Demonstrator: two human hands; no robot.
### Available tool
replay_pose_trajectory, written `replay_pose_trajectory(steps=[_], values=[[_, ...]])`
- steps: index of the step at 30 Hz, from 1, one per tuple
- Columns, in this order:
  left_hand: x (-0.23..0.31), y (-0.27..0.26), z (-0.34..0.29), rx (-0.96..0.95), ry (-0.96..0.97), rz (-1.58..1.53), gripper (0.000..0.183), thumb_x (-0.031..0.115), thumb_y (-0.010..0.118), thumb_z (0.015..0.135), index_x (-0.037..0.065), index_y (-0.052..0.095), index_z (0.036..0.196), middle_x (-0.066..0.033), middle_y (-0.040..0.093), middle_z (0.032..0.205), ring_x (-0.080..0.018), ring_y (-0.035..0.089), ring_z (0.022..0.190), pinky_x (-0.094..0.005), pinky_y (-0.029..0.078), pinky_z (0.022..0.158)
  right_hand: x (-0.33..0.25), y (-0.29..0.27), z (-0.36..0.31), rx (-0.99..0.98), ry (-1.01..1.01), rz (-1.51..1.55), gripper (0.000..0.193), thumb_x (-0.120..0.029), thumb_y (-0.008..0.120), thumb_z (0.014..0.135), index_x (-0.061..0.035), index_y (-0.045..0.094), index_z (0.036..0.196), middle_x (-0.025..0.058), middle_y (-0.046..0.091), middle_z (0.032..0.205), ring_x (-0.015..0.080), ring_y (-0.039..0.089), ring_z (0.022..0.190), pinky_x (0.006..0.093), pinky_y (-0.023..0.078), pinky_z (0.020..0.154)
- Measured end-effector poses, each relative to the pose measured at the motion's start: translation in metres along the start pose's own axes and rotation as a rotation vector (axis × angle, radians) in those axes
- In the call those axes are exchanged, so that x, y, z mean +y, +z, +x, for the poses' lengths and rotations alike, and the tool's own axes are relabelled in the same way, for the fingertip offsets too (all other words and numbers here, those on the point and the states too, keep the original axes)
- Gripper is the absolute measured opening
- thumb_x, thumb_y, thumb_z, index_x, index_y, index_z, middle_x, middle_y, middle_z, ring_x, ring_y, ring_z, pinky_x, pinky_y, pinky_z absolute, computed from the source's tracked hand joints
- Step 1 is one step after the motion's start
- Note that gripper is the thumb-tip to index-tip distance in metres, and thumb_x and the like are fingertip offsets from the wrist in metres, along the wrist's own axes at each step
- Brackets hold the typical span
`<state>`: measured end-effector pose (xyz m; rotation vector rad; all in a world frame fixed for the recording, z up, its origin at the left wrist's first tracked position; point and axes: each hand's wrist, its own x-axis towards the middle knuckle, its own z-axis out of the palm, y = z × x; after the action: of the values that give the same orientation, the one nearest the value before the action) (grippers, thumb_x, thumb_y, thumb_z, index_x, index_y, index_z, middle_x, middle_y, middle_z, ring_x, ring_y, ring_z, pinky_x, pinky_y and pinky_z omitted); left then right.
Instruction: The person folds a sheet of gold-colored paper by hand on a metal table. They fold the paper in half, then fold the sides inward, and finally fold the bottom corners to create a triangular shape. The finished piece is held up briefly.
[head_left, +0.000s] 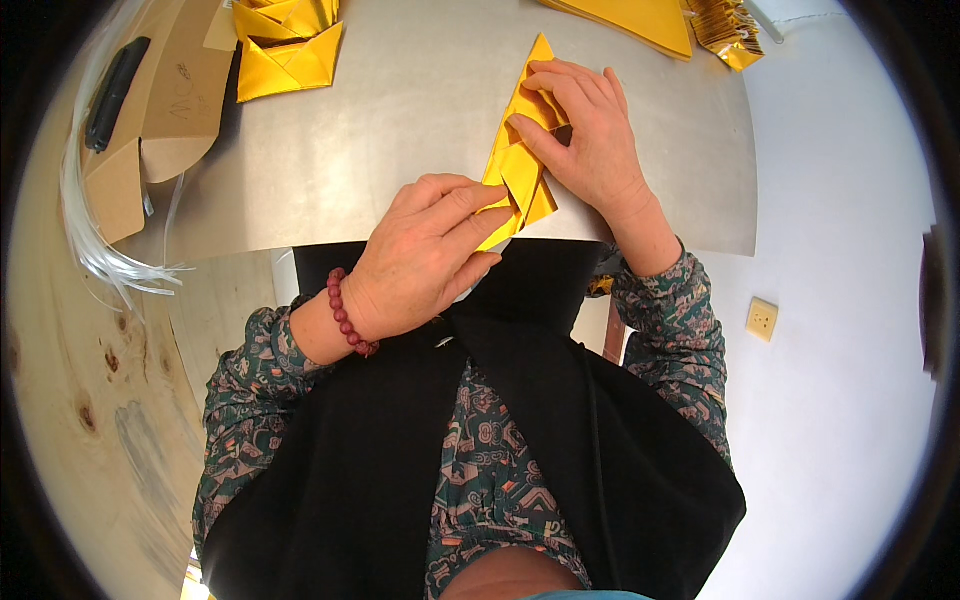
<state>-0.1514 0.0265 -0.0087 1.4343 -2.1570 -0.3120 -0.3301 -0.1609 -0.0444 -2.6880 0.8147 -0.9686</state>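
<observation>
A partly folded piece of gold foil paper (518, 168) lies slanted at the front edge of the metal-topped table (370, 140). Its far end comes to a point, and loose flaps stand up along its right side. My left hand (425, 245), with a dark red bead bracelet at the wrist, pinches the near end between thumb and fingers. Higher up, my right hand (592, 135) grips the paper's right side, its thumb on the middle and its fingers bent over the far part. The fingers cover some of the folds.
Folded gold foil pieces (290, 62) sit at the far left. Beside them stands an open cardboard box (185, 105), with a bundle of white plastic strips (90, 225). At the far right are flat gold sheets (645, 22) and a pleated gold bundle (728, 38). A white wall (840, 200) borders the table's right side.
</observation>
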Motion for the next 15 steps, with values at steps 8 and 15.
replay_pose_trajectory(steps=[8, 15], values=[[-0.0017, 0.0007, -0.0005, 0.016, 0.008, 0.005, 0.049, 0.009, 0.083, 0.084, 0.004, 0.069, 0.130, -0.0112, 0.065, 0.138, -0.0324, 0.059, 0.124, -0.0417, 0.049, 0.108, 0.0040, 0.0049, 0.0011, 0.026, -0.025, 0.021, 0.038, -0.038, 0.076, 0.092, -0.0111, 0.071, 0.118, 0.0073, 0.070, 0.133, 0.0294, 0.061, 0.130, 0.0630, 0.027, 0.122], [-0.0025, 0.0007, -0.0010, 0.014, 0.006, 0.003, 0.049, 0.010, 0.083, 0.084, 0.004, 0.069, 0.131, -0.0110, 0.065, 0.138, -0.0321, 0.059, 0.124, -0.0413, 0.049, 0.108, 0.0040, 0.0053, 0.0018, 0.026, -0.028, 0.027, 0.038, -0.037, 0.077, 0.091, -0.0111, 0.070, 0.119, 0.0071, 0.070, 0.133, 0.0295, 0.061, 0.130, 0.0628, 0.028, 0.121]])
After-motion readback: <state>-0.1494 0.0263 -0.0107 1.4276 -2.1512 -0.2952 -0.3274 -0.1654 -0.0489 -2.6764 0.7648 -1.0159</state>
